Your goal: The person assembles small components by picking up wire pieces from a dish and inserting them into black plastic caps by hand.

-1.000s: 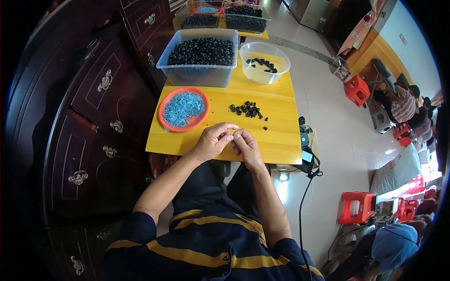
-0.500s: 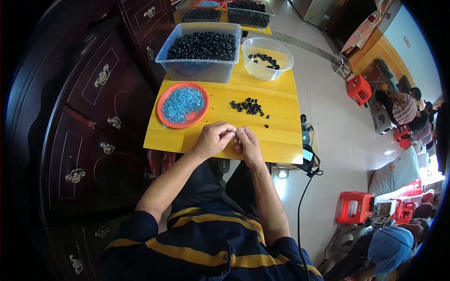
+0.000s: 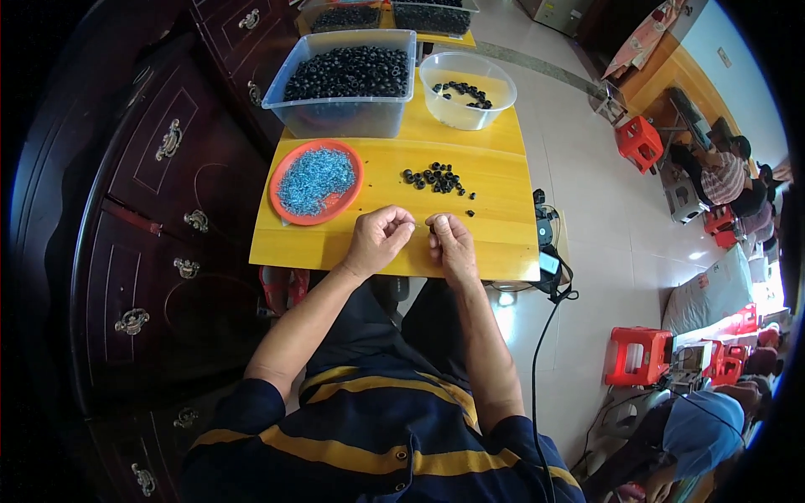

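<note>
Over the near part of the yellow table (image 3: 319,249), my left hand (image 3: 377,241) and my right hand (image 3: 454,250) face each other, a small gap between their fingertips. Both are closed in a pinch. What sits in the fingers is too small to make out; a thin sliver seems to show in the gap. Just beyond my right hand lies a loose heap of small black ring-like pieces (image 3: 436,178), two of them apart and closer to me. Left of my left hand is a red plate (image 3: 339,202) heaped with tiny shiny blue pieces (image 3: 312,178).
A large clear bin (image 3: 344,119) full of black pieces stands at the table's far left. Beside it is a round clear tub (image 3: 463,120) with some black pieces. Dark drawers (image 3: 180,210) line the left. Right, a black cable (image 3: 541,369) hangs; red stools (image 3: 640,356) and people are beyond.
My hands have drawn apart; their fingertips were almost touching before. My right hand has moved slightly right. The whole view has shifted a little; the plate and the heap look the same.
</note>
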{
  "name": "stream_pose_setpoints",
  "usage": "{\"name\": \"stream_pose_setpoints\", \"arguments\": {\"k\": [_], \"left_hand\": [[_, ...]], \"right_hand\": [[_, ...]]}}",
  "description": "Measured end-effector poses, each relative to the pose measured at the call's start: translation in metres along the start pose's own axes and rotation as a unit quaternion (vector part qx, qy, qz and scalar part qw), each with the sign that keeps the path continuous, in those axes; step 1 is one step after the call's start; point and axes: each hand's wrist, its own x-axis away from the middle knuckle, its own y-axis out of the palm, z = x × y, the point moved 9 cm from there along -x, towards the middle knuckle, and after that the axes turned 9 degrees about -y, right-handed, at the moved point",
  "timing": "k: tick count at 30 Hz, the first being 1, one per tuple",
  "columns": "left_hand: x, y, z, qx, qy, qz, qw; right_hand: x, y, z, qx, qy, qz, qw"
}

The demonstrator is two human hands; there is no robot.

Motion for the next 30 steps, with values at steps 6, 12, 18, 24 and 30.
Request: {"name": "stream_pose_setpoints", "arguments": {"k": [6, 12, 18, 24, 30], "left_hand": [[-0.004, 0.006, 0.003, -0.010, 0.010, 0.004, 1.000], [-0.001, 0.014, 0.036, -0.049, 0.061, -0.003, 0.997], [0.002, 0.023, 0.054, -0.083, 0.091, -0.024, 0.992], [0.001, 0.024, 0.051, -0.089, 0.092, -0.022, 0.992], [0.001, 0.028, 0.050, -0.080, 0.082, -0.016, 0.993]], "right_hand": [[0.000, 0.004, 0.001, -0.109, -0.044, -0.041, 0.992], [0.001, -0.003, 0.004, -0.174, -0.089, -0.063, 0.979], [0.001, -0.013, 0.013, -0.195, -0.094, -0.044, 0.975], [-0.001, -0.011, 0.009, -0.237, -0.084, -0.049, 0.967], [0.001, -0.011, 0.007, -0.251, -0.066, -0.028, 0.965]]}}
